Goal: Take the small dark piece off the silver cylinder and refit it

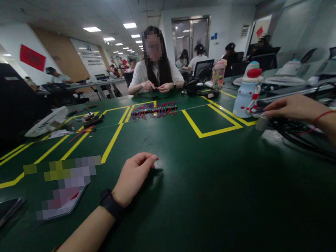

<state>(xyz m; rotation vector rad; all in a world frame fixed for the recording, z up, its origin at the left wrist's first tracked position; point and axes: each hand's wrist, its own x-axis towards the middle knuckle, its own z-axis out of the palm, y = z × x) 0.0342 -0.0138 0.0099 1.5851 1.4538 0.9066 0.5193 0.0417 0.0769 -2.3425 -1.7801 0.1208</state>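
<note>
My left hand (pixel 135 175) rests on the green table (pixel 197 205) near its middle. Its fingers are curled in, thumb against them, and nothing shows between them. Out to the right, my right hand (pixel 300 109) pinches a small greyish, see-through cylinder (pixel 261 122) at the table top; what exactly it is cannot be made out. Black cables (pixel 293 136) lie coiled beneath that hand. Just beyond its fingertips stands a light-blue snowman-shaped bottle (pixel 242 99) with a red and white top.
Across the table sits a person (pixel 156 69) with both hands together, behind a row of small parts with red and blue wires (pixel 155 110). Yellow tape (pixel 199 128) marks the surface. Phones (pixel 0 216) lie left, a white fan (pixel 46 122) behind them; a pink-lidded bottle (pixel 219 73) stands back right.
</note>
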